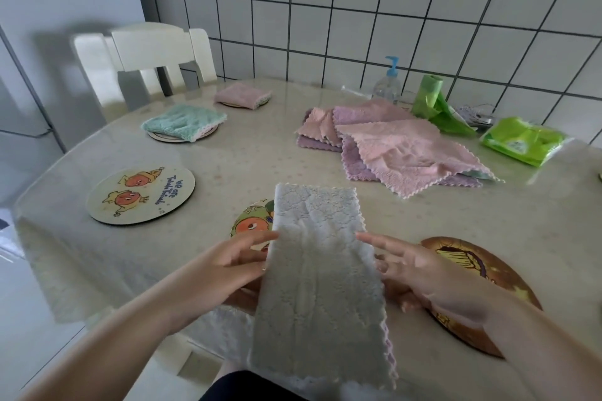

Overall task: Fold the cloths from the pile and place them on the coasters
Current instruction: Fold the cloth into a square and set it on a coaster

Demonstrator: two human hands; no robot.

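A grey cloth [321,273], folded into a long strip, lies over the table's near edge and covers most of a round coaster [252,221]. My left hand [234,265] touches the strip's left side and my right hand [412,265] its right side, fingers loosely spread. A pile of pink and purple cloths [391,143] sits at the back right. A folded teal cloth [184,122] and a folded pink cloth [242,94] each lie on a coaster at the back left. Two coasters are bare: a cartoon one [140,195] and a brown one [482,290].
A white chair [156,58] stands behind the round table [293,166]. By the tiled wall are a pump bottle [387,83], a green bag roll [433,101] and a green packet [521,140].
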